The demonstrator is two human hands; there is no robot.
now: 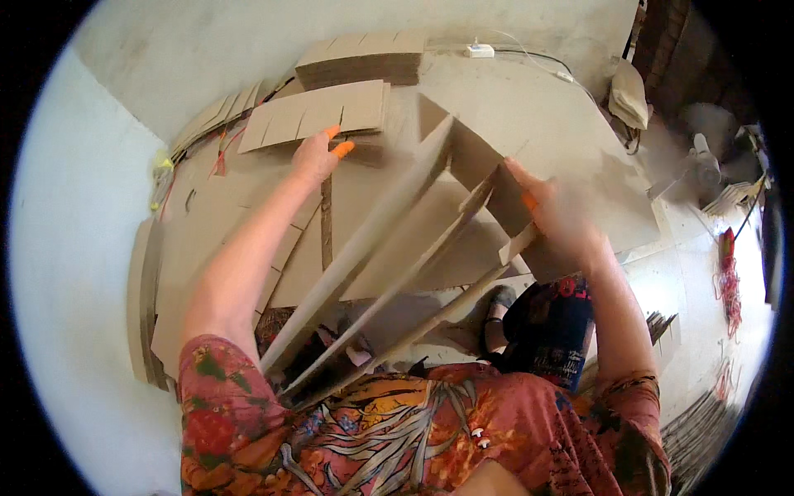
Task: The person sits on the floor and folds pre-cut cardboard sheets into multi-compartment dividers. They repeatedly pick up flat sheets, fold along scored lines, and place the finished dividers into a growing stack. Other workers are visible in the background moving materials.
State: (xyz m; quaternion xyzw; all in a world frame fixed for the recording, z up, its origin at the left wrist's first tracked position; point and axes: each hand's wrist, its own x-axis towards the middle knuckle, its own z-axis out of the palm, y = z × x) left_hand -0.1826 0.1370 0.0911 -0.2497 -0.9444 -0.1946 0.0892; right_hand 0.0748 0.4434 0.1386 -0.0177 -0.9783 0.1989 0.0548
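Observation:
My left hand [313,159], with orange covers on its finger and thumb tips, pinches the near edge of a slotted cardboard piece [310,112]. That piece lies at the top of a low pile, and another sheet shows beside it. My right hand [556,207] is partly blurred and grips a cardboard crosspiece [478,157]. Several long cardboard strips [376,236] run from this crosspiece down toward my body, standing on edge and spread like a fan. The crosspiece and strips together form a partly joined divider. My right palm hides the crosspiece's right end.
Flat cardboard covers the work surface [571,124]. A stack of slotted cardboard [360,70] stands at the back, near a white power socket [480,51] with cables. More pieces lean at the left wall [91,207]. Red string [728,281] hangs at right, above cardboard bundles [703,438].

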